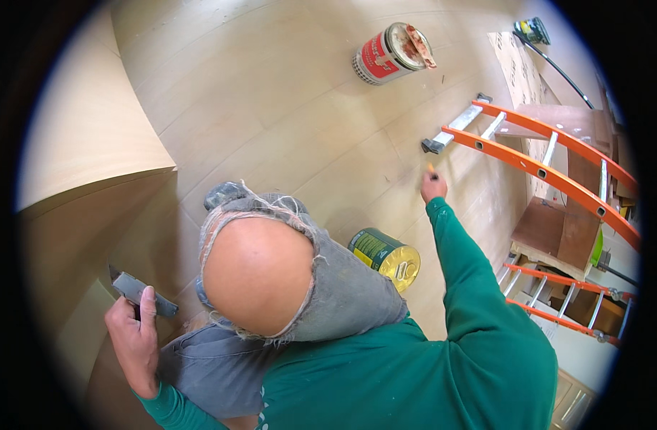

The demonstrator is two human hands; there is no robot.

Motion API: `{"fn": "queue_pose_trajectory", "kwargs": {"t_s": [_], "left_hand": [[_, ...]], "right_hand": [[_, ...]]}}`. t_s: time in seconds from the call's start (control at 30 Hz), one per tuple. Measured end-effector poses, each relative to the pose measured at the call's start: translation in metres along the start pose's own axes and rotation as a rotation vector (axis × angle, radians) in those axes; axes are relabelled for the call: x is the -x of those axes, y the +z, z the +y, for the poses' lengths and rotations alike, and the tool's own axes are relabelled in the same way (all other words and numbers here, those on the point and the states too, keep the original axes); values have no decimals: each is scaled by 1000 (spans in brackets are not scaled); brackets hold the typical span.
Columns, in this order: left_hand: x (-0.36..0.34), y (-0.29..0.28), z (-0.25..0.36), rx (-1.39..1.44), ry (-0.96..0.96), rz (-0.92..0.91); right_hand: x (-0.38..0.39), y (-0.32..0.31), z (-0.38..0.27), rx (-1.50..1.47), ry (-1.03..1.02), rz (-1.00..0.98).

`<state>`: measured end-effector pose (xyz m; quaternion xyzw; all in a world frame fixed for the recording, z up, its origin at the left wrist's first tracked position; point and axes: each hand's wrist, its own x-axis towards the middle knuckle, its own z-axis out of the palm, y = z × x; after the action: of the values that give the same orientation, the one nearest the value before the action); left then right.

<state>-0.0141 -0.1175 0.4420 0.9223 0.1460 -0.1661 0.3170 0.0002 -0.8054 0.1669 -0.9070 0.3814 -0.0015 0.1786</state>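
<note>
At the lower left, my left hand point(136, 331) is closed around a flat grey block-like tool point(144, 292) with a dark pointed tip, thumb along its face. It is beside the pale wooden panel. My right arm reaches forward, and my right hand point(434, 186) grips a small tool with a yellow and dark end point(432, 172); the fist hides the rest. That hand is just short of the orange ladder's foot. A green and gold can point(386, 258) lies on its side between my bent knee and my right arm.
Ahead on the tiled floor point(271, 107) stands a red and white paint can point(393, 54) with a stained stick across its lid. An orange ladder point(536, 168) lies at the right, near wooden boxes point(550, 229). A pale wooden panel point(92, 122) rises at the left.
</note>
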Motion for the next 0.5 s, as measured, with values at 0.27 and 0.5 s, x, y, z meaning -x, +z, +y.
{"fn": "queue_pose_trajectory", "kwargs": {"t_s": [0.27, 0.5], "left_hand": [[8, 1, 2, -54, 15, 17], [-1, 2, -4, -91, -2, -41]], "right_hand": [[106, 198, -265, -326, -109, -106], [88, 175, -399, -913, -356, -217]]}}
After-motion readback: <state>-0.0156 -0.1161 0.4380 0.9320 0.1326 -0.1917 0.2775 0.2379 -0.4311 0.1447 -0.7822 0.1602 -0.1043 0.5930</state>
